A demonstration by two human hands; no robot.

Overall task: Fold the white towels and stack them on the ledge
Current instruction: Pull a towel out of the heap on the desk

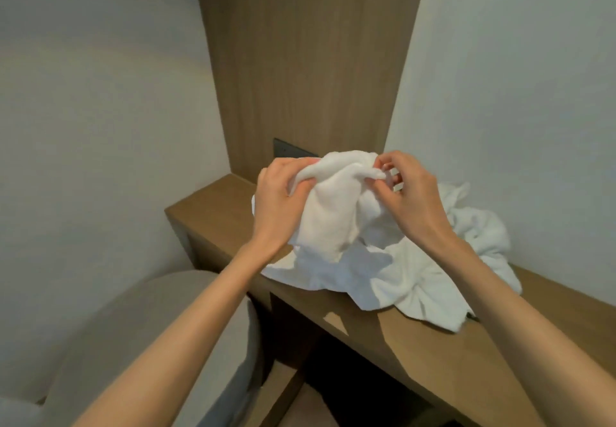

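**Q:** Which step is in hand?

**A:** The start of the first fold, by my reading. One white towel [330, 213] is held bunched above the desk [416, 343]. No folded stack shows anywhere on the wood.

**Q:** Hand state?

**A:** The left hand [280, 199] is clenched round the towel's upper left part, fingers curled into the cloth. The right hand [413, 189] pinches a small tuck of the upper right part between thumb and fingertips. The two hands are close together, and the cloth bulges between them and hangs below.

**Q:** Where is the remaining stock?

**A:** The heap of towels [433, 276] lies crumpled on the desk, under and to the right of the held towel, close to the wall. One corner reaches the front edge. The number of pieces cannot be told.

**Q:** What does the next move call for?

**A:** Probably finding two adjacent corners or one hem, then drawing the hands apart so the towel hangs flat. Both grips look mid-cloth, so re-gripping is likely needed. The bare desk left of the heap, by the wood panel [310, 59], offers a laying surface. The chair [160, 326] sits below that end.
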